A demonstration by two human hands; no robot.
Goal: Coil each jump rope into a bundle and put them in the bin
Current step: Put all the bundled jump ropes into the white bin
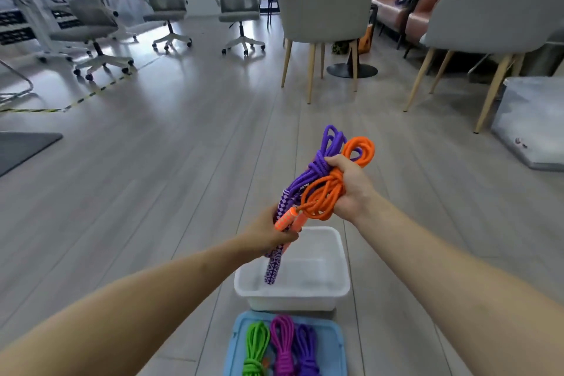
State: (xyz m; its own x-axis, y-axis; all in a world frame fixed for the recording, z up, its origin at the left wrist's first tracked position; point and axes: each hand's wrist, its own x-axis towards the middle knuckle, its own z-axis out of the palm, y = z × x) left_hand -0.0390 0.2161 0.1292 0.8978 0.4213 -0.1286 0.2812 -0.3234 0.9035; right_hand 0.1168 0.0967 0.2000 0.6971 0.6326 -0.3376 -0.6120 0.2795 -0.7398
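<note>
1. While the left hand (271,230) sits at lower centre of the frame, its fingers are curled tight round the orange and purple handles (282,223).
2. Just right of it, the purple rope (314,174) and orange rope (323,195) hang bundled together above the white bin (341,284).
3. Further right, the right hand (351,186) grips both coils.
4. Along the bottom edge, a blue tray (334,345) holds green (256,345), magenta (283,342) and purple bundles (306,351).
</note>
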